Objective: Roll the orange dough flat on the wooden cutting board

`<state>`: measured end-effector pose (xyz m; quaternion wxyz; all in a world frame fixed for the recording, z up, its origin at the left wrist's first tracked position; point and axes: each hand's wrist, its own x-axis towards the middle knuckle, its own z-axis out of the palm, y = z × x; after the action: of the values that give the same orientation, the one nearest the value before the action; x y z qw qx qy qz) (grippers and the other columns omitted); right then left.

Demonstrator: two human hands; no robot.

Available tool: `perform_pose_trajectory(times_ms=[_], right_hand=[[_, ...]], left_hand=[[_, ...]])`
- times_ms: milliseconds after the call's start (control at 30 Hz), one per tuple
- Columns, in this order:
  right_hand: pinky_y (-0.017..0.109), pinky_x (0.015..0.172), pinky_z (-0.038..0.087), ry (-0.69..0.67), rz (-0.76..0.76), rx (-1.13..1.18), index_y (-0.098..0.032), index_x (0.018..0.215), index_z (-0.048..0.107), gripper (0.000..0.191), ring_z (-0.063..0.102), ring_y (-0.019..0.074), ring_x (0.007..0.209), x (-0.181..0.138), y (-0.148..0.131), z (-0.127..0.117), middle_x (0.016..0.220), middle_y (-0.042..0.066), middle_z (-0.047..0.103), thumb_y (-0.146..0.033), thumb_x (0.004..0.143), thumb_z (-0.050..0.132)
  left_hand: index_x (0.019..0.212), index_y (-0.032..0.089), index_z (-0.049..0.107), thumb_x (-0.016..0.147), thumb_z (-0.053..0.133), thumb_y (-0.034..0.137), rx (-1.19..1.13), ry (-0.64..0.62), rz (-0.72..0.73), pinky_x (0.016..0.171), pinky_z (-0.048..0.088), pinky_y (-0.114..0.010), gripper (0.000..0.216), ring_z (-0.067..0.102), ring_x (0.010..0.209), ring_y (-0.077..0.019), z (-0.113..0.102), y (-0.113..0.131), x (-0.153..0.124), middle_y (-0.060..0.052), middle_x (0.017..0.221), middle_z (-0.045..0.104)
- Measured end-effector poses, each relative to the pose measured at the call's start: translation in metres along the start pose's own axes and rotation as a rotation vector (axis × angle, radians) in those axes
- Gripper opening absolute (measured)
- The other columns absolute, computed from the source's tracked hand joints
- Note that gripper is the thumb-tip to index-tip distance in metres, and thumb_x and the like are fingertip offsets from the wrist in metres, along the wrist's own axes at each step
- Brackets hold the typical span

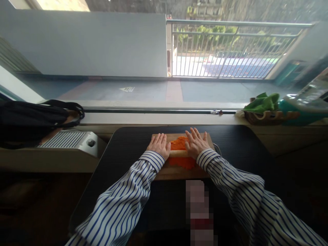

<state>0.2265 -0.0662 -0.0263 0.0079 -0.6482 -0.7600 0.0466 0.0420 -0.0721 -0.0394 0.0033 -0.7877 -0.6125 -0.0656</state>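
A wooden rolling pin lies crosswise over a flattened sheet of orange dough. The dough shows on both sides of the pin and looks rough at its far edge. Underneath is a wooden cutting board, with a metal handle at its right side. My left hand rests palm down on the pin's left end, fingers stretched forward. On the right end, my right hand lies flat with its fingers spread. Both palms hide the ends of the pin.
The board lies on a black table against a window sill. A black bag is on the left, by a white slotted unit. At right are a green cloth and a teal container. A pixelated patch covers something in front.
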Motion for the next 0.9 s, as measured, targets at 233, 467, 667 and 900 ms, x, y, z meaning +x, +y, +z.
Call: perform_pose_trajectory(times_ms=[233,467,667,900], right_hand=[[0.057,0.103,0.002,0.034,-0.055,-0.046,-0.02,0.139,0.02,0.058,0.005,0.0241,0.134,-0.038,-0.007,0.006,0.147,0.01,0.014,-0.048,0.089,0.013],[0.055,0.104,0.001,0.1,-0.072,-0.077,-0.017,0.139,0.023,0.059,0.007,0.024,0.134,-0.055,-0.01,0.009,0.146,0.011,0.018,-0.048,0.089,0.013],[0.058,0.103,0.005,0.066,-0.05,-0.025,-0.021,0.139,0.021,0.056,0.007,0.0233,0.134,-0.023,-0.004,0.004,0.147,0.009,0.016,-0.045,0.09,0.014],[0.059,0.103,0.006,0.062,0.003,0.03,-0.018,0.137,0.023,0.054,0.01,0.0229,0.134,0.009,0.002,0.0,0.146,0.009,0.019,-0.041,0.09,0.016]], left_hand=[[0.131,0.002,0.036,0.088,0.023,0.036,0.027,-0.014,0.041,0.107,0.023,-0.041,0.057,0.03,0.128,-0.0248,-0.004,0.006,-0.035,-0.014,0.136,0.038],[0.13,0.0,0.037,0.088,0.023,0.04,0.045,0.048,0.104,0.105,0.026,-0.043,0.06,0.03,0.128,-0.0271,0.001,0.004,-0.051,-0.017,0.136,0.038],[0.129,0.001,0.04,0.088,0.022,0.038,0.022,0.06,0.063,0.106,0.025,-0.042,0.058,0.032,0.127,-0.0258,0.003,0.002,-0.021,-0.016,0.134,0.041],[0.129,0.003,0.039,0.087,0.024,0.037,-0.005,0.058,0.028,0.107,0.022,-0.042,0.056,0.03,0.128,-0.0243,0.002,-0.002,0.01,-0.014,0.136,0.039]])
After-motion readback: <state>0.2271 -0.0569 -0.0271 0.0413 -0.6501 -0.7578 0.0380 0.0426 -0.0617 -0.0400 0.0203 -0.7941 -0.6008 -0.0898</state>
